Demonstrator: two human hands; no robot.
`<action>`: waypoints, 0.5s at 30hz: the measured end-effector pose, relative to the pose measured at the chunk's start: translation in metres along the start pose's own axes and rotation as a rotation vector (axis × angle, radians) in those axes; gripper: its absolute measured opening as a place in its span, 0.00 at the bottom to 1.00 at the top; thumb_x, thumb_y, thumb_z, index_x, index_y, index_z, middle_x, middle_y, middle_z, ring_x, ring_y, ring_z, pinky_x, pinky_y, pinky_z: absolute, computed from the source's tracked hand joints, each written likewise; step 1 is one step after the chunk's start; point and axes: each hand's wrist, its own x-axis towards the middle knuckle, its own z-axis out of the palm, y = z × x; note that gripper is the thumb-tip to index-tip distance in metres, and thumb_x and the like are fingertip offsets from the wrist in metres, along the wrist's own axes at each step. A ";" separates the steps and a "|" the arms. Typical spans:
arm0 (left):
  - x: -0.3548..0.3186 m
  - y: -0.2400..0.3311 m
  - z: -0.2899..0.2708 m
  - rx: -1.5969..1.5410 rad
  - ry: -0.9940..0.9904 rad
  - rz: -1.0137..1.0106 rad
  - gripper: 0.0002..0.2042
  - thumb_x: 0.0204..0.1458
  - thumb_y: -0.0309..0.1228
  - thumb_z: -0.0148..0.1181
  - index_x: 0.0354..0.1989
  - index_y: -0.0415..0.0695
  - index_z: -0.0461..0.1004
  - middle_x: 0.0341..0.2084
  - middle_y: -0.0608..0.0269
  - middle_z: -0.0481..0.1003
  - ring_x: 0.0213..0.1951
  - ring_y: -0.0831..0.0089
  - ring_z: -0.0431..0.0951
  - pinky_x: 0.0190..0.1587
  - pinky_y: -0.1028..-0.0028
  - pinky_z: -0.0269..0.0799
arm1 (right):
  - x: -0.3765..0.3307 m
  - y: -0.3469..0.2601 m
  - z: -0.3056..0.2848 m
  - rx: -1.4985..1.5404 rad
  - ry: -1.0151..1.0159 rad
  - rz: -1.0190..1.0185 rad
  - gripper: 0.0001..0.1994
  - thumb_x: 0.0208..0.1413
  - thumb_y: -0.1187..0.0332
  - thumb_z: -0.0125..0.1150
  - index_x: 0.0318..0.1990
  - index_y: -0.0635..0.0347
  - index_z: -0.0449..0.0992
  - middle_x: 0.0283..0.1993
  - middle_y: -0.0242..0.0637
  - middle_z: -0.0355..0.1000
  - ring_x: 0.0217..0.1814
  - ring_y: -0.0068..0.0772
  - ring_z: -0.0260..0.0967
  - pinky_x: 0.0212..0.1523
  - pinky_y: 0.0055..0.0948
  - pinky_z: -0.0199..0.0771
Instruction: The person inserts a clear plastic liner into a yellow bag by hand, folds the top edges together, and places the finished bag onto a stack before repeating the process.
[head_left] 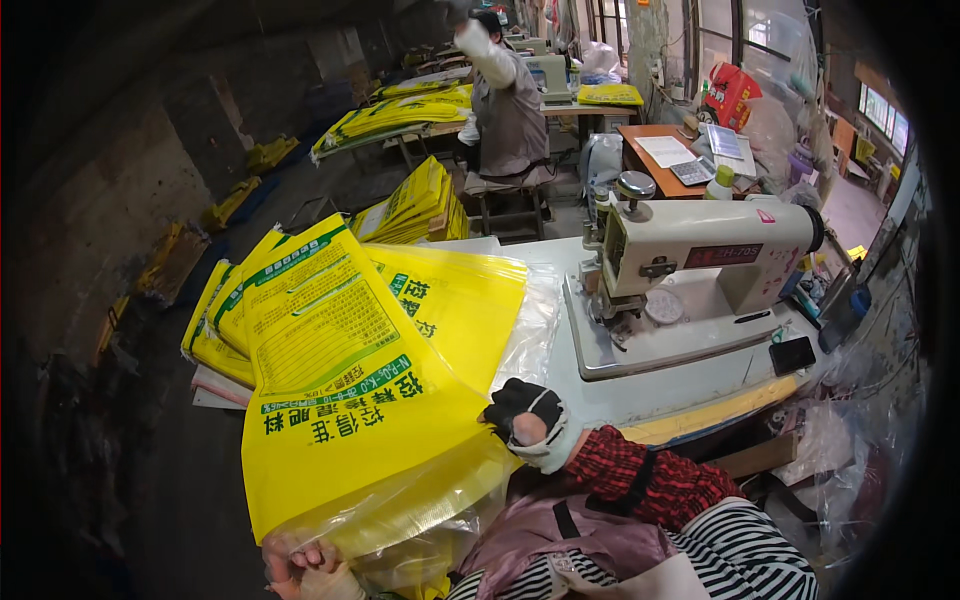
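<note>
A large yellow woven plastic bag (340, 420) with green and black print lies slanted over a stack of similar yellow bags (480, 290). Clear plastic film (420, 510) sticks out along its near edge. My left hand (305, 562), low in the picture, has its fingers curled on the bag's near left corner and the film. Wearing a black glove with white wrapping at the wrist, my right hand (530, 425) is closed at the bag's near right edge; its fingertips are partly hidden. Right of the stack stands a white sewing machine (700, 250).
The sewing machine is on a pale table (600, 400) with a yellow front edge and a dark phone (793, 355). Beyond, a calculator (692, 172) and papers lie on an orange desk (645, 185). A co-worker (505, 110) sits by more yellow bags (400, 110).
</note>
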 end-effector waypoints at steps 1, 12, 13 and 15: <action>-0.001 -0.002 0.000 0.083 0.048 0.049 0.11 0.60 0.36 0.56 0.36 0.41 0.75 0.30 0.61 0.72 0.30 0.69 0.70 0.33 0.71 0.66 | 0.000 0.000 0.000 -0.030 -0.005 -0.001 0.10 0.49 0.71 0.57 0.39 0.60 0.78 0.42 0.44 0.76 0.44 0.49 0.72 0.44 0.42 0.74; 0.009 -0.028 -0.049 2.191 0.283 1.360 0.13 0.63 0.26 0.48 0.25 0.38 0.72 0.20 0.51 0.72 0.22 0.57 0.71 0.26 0.62 0.69 | 0.001 0.002 -0.006 0.041 0.039 0.023 0.10 0.49 0.71 0.58 0.39 0.60 0.78 0.40 0.43 0.76 0.43 0.48 0.72 0.42 0.41 0.74; 0.009 -0.029 -0.050 2.018 0.321 1.217 0.13 0.62 0.25 0.48 0.25 0.38 0.72 0.19 0.51 0.72 0.21 0.57 0.71 0.26 0.62 0.69 | 0.001 0.002 -0.006 0.013 0.019 0.022 0.10 0.49 0.71 0.59 0.39 0.60 0.78 0.39 0.43 0.76 0.42 0.48 0.72 0.41 0.41 0.74; 0.007 -0.033 -0.046 1.668 0.378 0.936 0.12 0.61 0.24 0.48 0.24 0.38 0.72 0.17 0.52 0.71 0.19 0.57 0.70 0.26 0.62 0.71 | 0.001 0.002 -0.006 0.014 0.022 0.013 0.10 0.48 0.71 0.59 0.39 0.60 0.79 0.38 0.42 0.75 0.41 0.47 0.72 0.40 0.41 0.74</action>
